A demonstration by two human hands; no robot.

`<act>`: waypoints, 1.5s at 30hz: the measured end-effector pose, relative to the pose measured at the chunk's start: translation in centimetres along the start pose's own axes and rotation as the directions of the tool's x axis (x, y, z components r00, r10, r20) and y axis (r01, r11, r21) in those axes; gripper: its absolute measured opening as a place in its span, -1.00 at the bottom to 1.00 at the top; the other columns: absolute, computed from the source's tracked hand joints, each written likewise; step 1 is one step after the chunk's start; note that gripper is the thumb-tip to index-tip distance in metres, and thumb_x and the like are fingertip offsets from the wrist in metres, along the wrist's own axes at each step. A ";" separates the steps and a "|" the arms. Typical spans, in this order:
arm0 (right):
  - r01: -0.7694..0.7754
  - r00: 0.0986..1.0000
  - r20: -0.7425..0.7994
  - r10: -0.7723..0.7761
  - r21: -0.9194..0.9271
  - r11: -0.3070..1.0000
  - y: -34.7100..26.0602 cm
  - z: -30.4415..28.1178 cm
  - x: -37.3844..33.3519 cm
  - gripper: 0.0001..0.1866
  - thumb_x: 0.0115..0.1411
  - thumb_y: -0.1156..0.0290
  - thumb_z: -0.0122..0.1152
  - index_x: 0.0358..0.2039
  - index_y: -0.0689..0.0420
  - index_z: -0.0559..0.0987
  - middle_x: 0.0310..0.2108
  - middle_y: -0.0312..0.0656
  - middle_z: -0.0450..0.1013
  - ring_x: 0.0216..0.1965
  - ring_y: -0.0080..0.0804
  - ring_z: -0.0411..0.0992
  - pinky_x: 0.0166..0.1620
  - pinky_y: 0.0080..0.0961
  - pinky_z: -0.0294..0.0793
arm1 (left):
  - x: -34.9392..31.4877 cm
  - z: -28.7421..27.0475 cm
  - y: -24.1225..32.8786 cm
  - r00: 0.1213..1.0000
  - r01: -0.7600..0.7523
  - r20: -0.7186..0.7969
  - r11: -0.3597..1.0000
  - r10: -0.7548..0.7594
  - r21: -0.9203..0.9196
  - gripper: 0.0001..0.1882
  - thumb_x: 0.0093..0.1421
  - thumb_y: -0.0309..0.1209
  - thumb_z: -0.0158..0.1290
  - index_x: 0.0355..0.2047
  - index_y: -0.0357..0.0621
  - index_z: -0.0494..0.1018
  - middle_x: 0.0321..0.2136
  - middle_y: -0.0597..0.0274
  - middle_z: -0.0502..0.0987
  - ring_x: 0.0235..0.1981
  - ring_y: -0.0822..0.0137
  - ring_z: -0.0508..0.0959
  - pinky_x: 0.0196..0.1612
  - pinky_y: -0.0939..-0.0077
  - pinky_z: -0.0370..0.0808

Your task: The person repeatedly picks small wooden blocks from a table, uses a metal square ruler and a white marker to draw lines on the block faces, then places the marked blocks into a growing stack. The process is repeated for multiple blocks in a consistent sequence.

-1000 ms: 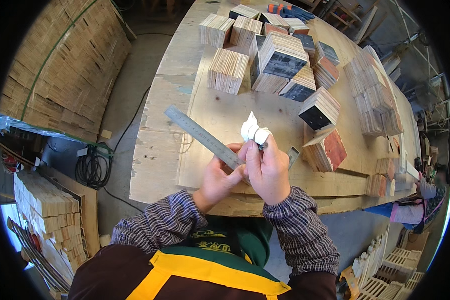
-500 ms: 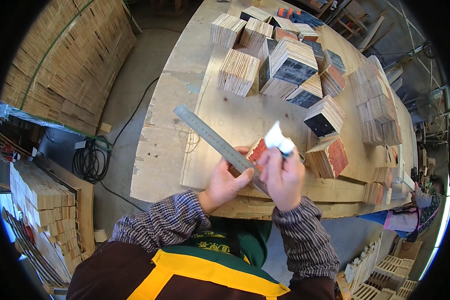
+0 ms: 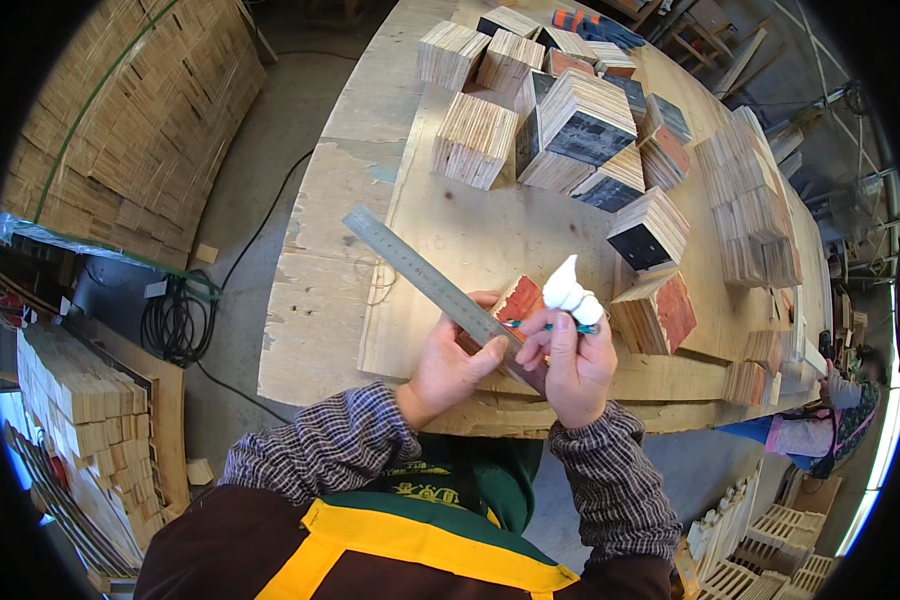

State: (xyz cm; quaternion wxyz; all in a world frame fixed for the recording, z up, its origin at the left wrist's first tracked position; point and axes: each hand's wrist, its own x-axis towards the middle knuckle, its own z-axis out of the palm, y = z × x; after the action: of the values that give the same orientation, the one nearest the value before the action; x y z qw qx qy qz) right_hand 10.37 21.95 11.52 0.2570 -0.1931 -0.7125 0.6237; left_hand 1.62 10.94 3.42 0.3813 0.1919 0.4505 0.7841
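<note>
My left hand (image 3: 440,372) is closed around a steel ruler (image 3: 410,262) and the red-faced plywood block (image 3: 523,299) beneath it, with the thumb pressing on the ruler. The ruler slants from upper left down toward my right hand. My right hand (image 3: 578,375) pinches a thin teal pen (image 3: 588,328). White, crumpled, cloth-like wrapping (image 3: 568,288) sits bunched at the pen's end above the fingers. The pen's other end points left, close to the ruler and block. Part of the block is hidden behind the ruler and my fingers.
On the wooden table (image 3: 320,240), several layered plywood blocks (image 3: 475,140) with black or red faces stand ahead. Another red-faced block (image 3: 660,312) is right of my hand. More stacks (image 3: 750,215) line the right side. A co-worker (image 3: 820,425) is at far right.
My right hand has shifted slightly right and turned, so the teal pen shows more clearly. The white wrapping has moved right with it. My left hand keeps its hold.
</note>
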 end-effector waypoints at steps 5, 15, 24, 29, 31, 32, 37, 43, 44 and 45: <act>0.064 0.996 0.063 -0.062 -0.023 0.998 0.7 0.7 0.9 -0.81 0.42 0.45 -0.14 -0.06 0.29 0.35 -0.36 -0.23 0.48 -0.51 -0.69 0.43 -0.45 -0.74 0.45 | 0.0 0.2 0.3 1.000 0.005 0.006 1.000 -0.005 -0.016 -0.46 0.17 -0.53 0.14 0.14 -0.20 0.23 -0.10 0.26 0.44 -0.07 0.48 0.45 0.04 0.49 0.43; -0.047 0.997 -0.072 0.036 -0.162 0.986 -1.7 -4.2 -2.8 -0.85 0.38 0.51 -0.12 -0.12 0.29 0.39 -0.50 -0.27 0.48 -0.63 -0.72 0.35 -0.55 -0.74 0.37 | 0.0 0.1 0.0 1.000 0.005 0.011 1.000 -0.005 -0.002 -0.43 0.20 -0.42 0.15 0.16 -0.30 0.21 0.02 0.20 0.40 0.06 0.41 0.39 0.19 0.44 0.30; 0.326 0.943 0.126 -0.308 -0.537 0.778 -0.9 -1.1 1.1 -0.85 0.21 0.54 0.18 -0.21 0.25 0.46 -0.56 -0.09 0.46 -0.60 -0.32 0.51 -0.53 -0.45 0.43 | 0.1 0.0 0.1 0.998 -0.053 0.027 0.996 0.052 0.070 -0.44 0.19 -0.47 0.12 0.16 -0.29 0.21 -0.03 0.19 0.41 -0.01 0.42 0.42 0.10 0.46 0.38; 0.208 0.962 -0.142 -0.232 -0.167 0.964 -3.1 -1.3 1.1 -0.81 0.32 0.56 0.01 -0.06 0.29 0.40 -0.42 -0.22 0.55 -0.51 -0.64 0.49 -0.51 -0.64 0.47 | -1.1 0.3 1.0 0.997 -0.078 -0.020 0.990 0.081 0.121 -0.61 0.26 -0.50 -0.01 0.10 -0.31 0.34 0.06 0.14 0.40 0.04 0.38 0.41 0.16 0.41 0.32; 0.212 0.929 -0.297 -0.222 -0.066 0.975 -3.8 -3.6 -0.4 -0.76 0.36 0.56 -0.07 0.02 0.28 0.37 -0.26 -0.15 0.54 -0.41 -0.58 0.52 -0.44 -0.66 0.50 | -3.3 0.0 2.1 0.983 -0.156 -0.053 0.945 0.178 0.287 -0.67 0.29 -0.51 -0.10 0.05 -0.33 0.39 0.12 0.08 0.38 0.11 0.33 0.39 0.21 0.39 0.27; 0.195 0.906 -0.374 -0.198 -0.047 0.980 -3.9 -4.9 -1.7 -0.75 0.37 0.55 -0.09 0.03 0.28 0.36 -0.21 -0.12 0.53 -0.36 -0.55 0.53 -0.41 -0.66 0.51 | -4.9 -0.6 3.0 0.970 -0.218 -0.005 0.887 0.241 0.407 -0.69 0.34 -0.50 -0.21 -0.04 -0.34 0.47 0.17 0.00 0.35 0.20 0.26 0.34 0.25 0.35 0.22; 0.225 0.863 -0.404 -0.303 -0.229 0.947 -0.1 -6.7 -7.8 -0.78 0.36 0.58 -0.09 0.00 0.28 0.40 -0.21 -0.11 0.50 -0.25 -0.44 0.53 -0.29 -0.58 0.54 | -10.9 -2.9 5.5 0.991 0.093 -0.094 0.995 -0.091 0.024 -0.58 0.45 -0.26 -0.31 -0.03 -0.34 0.43 -0.17 0.01 0.59 -0.19 0.28 0.59 -0.06 0.40 0.52; 0.205 0.866 -0.290 -0.406 -0.535 0.820 3.2 -4.2 -9.3 -0.36 -0.03 0.50 0.42 0.08 0.28 0.38 -0.09 -0.01 0.45 -0.12 -0.20 0.47 -0.02 -0.38 0.45 | -13.9 -4.9 6.6 0.981 0.187 -0.056 0.982 -0.186 0.013 -0.60 0.45 -0.25 -0.27 -0.12 -0.33 0.44 -0.32 0.04 0.60 -0.29 0.26 0.60 -0.13 0.36 0.55; 0.224 0.862 -0.240 -0.446 -0.609 0.761 3.3 -3.6 -9.2 -0.24 -0.09 0.40 0.50 0.11 0.29 0.35 -0.01 0.08 0.38 -0.05 -0.04 0.41 0.04 -0.27 0.41 | -14.4 -4.9 6.7 0.983 0.171 -0.067 0.985 -0.170 0.016 -0.60 0.45 -0.25 -0.27 -0.13 -0.33 0.45 -0.33 0.04 0.59 -0.30 0.25 0.60 -0.14 0.36 0.54; 0.245 0.863 -0.209 -0.459 -0.621 0.744 3.4 -3.0 -9.0 -0.14 -0.16 0.31 0.56 0.13 0.30 0.32 0.02 0.14 0.33 0.01 0.09 0.34 0.11 -0.17 0.35 | -14.8 -5.0 6.9 0.992 0.118 -0.051 0.986 -0.112 0.120 -0.60 0.45 -0.25 -0.27 -0.14 -0.33 0.45 -0.37 0.06 0.58 -0.32 0.24 0.59 -0.15 0.36 0.53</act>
State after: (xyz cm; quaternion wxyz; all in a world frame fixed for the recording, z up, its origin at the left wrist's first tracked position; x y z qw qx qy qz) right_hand 19.16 19.41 7.32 0.4234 -0.2285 -0.8330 0.2733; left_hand 4.87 -5.35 7.31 0.4033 0.1714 0.5167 0.7356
